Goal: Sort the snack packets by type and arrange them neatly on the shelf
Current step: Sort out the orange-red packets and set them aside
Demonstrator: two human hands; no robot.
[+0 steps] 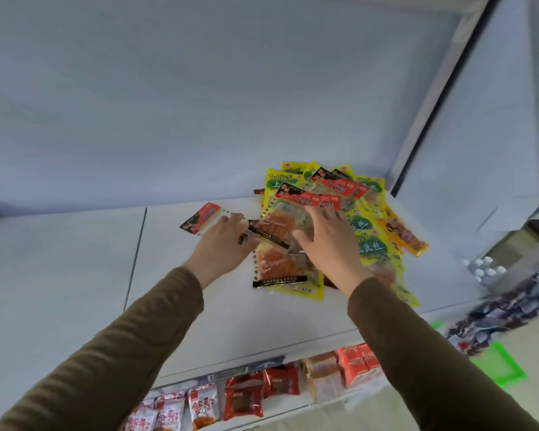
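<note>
Here, the left hand (223,241) is pinching a red-topped packet (201,218) clear to the left of the mixed pile (339,225) on the white shelf (75,275) (seemingly starting its own group), while the right hand (327,241) is pressing flat-fingered on the heap, likely steadying it.

Two bare hands, left hand (223,244), right hand (330,241), long olive-brown knit sleeves (112,353)

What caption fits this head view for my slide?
Both hands, left hand and right hand, work a mixed pile of snack packets on the white shelf.
</note>
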